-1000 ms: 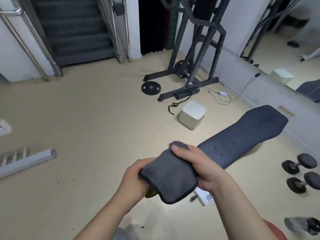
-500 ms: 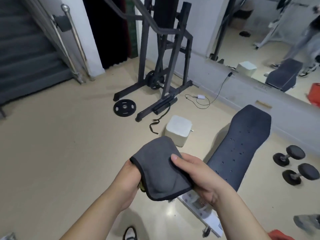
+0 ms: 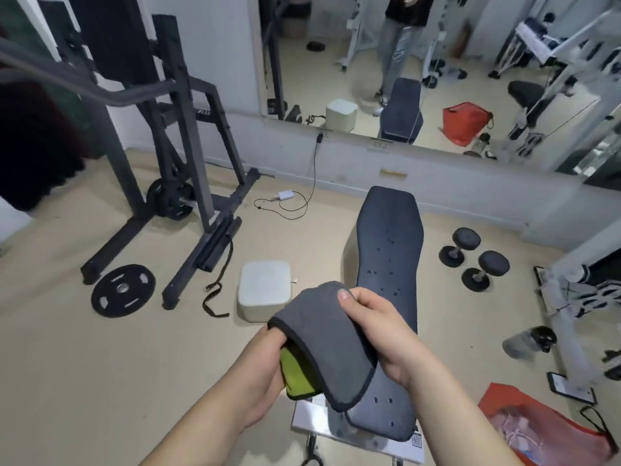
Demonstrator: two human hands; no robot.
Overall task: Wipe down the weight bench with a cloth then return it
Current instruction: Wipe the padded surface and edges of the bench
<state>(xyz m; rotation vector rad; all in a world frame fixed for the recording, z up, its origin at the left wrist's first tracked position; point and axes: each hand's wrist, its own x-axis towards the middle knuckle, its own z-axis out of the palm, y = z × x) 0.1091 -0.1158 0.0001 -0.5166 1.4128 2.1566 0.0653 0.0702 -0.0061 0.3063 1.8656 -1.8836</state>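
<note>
While you hold it over the near end of the weight bench (image 3: 389, 237), the one cloth (image 3: 322, 338) is gripped by both of your hands. Your left hand (image 3: 265, 368) is curled round its lower fold, where the yellow-green underside shows. Your right hand (image 3: 379, 331) clasps the grey top face, thumb laid across it. The cloth hangs clear of the pad, not touching it.

The single bench runs away from you toward the mirror (image 3: 437, 62). To its left sits one white box (image 3: 265, 290), just beside the pad. Farther left one loose weight plate (image 3: 123, 290) lies flat on the floor by the dark rack (image 3: 188, 129). To the right stand two dumbbells (image 3: 459, 247), side by side. One red bag (image 3: 544, 428) lies near your right forearm.
</note>
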